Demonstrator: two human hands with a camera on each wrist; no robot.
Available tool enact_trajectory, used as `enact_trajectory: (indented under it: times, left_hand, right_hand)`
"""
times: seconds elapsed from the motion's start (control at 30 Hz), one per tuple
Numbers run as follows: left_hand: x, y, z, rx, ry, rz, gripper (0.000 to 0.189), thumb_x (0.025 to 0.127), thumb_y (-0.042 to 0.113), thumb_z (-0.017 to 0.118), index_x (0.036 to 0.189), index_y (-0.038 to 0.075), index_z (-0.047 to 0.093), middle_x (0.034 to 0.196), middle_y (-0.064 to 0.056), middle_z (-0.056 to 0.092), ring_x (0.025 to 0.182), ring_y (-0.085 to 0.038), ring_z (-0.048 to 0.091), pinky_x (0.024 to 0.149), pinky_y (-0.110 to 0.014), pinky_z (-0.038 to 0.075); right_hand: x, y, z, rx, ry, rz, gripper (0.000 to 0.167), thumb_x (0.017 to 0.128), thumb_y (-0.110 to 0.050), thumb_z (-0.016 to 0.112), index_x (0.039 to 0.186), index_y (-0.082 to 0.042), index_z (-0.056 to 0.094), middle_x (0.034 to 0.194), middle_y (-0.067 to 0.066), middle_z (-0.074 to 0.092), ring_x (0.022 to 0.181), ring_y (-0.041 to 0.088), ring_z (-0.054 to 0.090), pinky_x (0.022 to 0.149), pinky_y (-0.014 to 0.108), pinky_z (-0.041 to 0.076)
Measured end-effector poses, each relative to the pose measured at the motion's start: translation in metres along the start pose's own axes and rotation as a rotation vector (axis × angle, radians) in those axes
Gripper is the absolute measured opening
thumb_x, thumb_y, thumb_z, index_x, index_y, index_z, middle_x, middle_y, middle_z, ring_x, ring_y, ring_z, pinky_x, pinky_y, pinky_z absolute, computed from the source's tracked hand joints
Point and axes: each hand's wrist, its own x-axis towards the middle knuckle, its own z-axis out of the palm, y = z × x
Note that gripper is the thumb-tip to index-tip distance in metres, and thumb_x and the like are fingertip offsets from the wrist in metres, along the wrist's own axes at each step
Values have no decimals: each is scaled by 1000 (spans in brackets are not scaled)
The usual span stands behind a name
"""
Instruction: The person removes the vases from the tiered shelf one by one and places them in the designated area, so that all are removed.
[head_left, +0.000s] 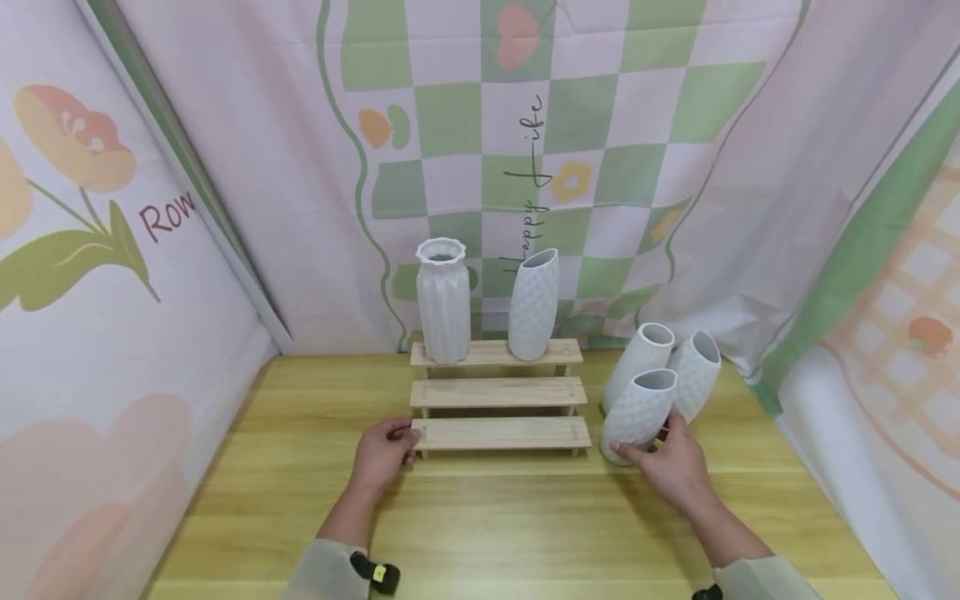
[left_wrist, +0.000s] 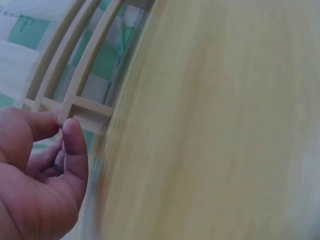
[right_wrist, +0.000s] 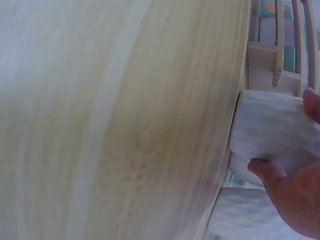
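Note:
A three-step wooden display stand (head_left: 498, 433) stands on the table. My left hand (head_left: 381, 454) is at the left end of its lowest step, thumb and finger pinching the board's corner in the left wrist view. On the top step are a fluted white vase (head_left: 444, 308) with a scalloped rim and a slanted-mouth textured white vase (head_left: 534, 308). Right of the stand, my right hand (head_left: 675, 467) grips the lower part of a textured white vase (head_left: 637, 421), which stands upright, leaning slightly. Two more white vases, one round-mouthed (head_left: 633, 358) and one slanted (head_left: 697, 375), stand close behind it.
The wood-grain table (head_left: 495, 533) extends in front of the stand. Patterned cloth (head_left: 517, 117) hangs behind, with more cloth on the left (head_left: 97, 333) and right (head_left: 885, 375) sides. The middle step (head_left: 498, 392) is bare.

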Motion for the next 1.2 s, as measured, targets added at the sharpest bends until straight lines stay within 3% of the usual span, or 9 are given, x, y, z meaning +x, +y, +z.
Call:
enact_trajectory:
  times: [0.57,1.03,1.13,1.2]
  left_hand:
    - [-2,3,0,15,4,11,40,97,7,71,131,-12,61,106,-20,69,71,-21,67,61,-29,62]
    - [-1,1,1,7,8,18,39,97,6,72,130,-12,62,105,-20,70,70,-21,66,61,-29,62]
    - [-1,0,1,7,8,22,39,97,6,72,129,-12,62,105,-20,70,70,-21,66,60,-30,62]
    - [-1,-1,1,2,8,23,39,97,6,72,129,-12,62,105,-20,70,70,-21,67,60,-30,62]
  right_hand:
    - [0,2,0,21,-23,5,110,79,-39,91,153,12,27,140,38,48,127,52,51,105,63,49]
    - [-9,-2,-5,96,27,-2,106,83,-33,90,155,11,26,140,33,48,125,46,52,104,61,51]
    - [-12,-3,-6,95,49,-9,101,84,-34,89,154,9,29,139,30,50,123,43,54,102,58,53]
    - [-13,-3,-7,99,63,-8,98,84,-33,89,153,8,32,139,28,51,123,41,55,100,50,55]
